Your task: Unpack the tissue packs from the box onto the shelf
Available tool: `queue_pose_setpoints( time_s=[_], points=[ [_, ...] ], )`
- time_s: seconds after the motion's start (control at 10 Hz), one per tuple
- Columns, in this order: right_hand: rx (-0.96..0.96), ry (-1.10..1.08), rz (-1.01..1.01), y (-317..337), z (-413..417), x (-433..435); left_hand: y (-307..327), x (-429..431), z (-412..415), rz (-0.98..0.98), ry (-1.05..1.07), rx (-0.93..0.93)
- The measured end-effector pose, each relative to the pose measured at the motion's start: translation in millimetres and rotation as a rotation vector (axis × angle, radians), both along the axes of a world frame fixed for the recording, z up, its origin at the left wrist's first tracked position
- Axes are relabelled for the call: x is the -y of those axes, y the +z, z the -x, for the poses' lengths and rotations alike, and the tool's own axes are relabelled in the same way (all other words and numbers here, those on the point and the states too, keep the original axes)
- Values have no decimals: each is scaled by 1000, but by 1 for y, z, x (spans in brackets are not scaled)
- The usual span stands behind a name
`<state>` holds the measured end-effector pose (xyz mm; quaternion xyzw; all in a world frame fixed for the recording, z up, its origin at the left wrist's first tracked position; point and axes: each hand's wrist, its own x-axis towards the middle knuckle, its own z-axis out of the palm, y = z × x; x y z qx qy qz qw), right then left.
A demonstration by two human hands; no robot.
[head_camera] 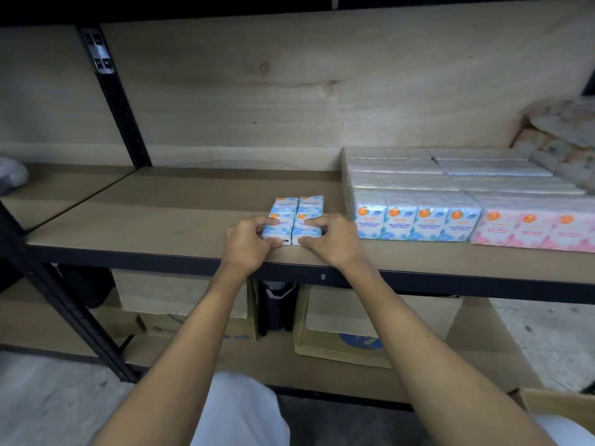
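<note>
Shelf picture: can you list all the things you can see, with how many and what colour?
Loose blue tissue packs: four, blue and white, two by two near the shelf's front edge.
Stacked blue tissue packs: four faces in front, more behind, blue and white, right of the loose ones.
Pink tissue packs: three faces showing, pink, far right.
Shelf: one, brown board, black frame.
Cardboard boxes: at least two, brown, on the level below.
Left hand: one, grips the front left loose pack.
Right hand: one, grips the front right loose pack.
</note>
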<state>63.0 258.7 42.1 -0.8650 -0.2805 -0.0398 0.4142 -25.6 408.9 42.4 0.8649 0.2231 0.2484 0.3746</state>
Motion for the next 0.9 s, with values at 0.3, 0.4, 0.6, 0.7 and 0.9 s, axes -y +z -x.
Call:
queue_pose_setpoints(
  time_s=[0.3,0.4,0.6,0.7,0.9],
  points=[
    [30,13,-2,-2,0,0,-6,-2,-4,0,-9,30],
    [35,15,5,-3,1,0,-8,-4,-6,9,-16,43],
    [49,33,-27,-1,6,3,-9,-3,-5,39,-20,77],
    [54,47,-52,-2,8,6,-10,-3,-2,52,-54,92],
    [-88,113,-156,7,34,39,-18,6,30,-31,82,310]
  ],
)
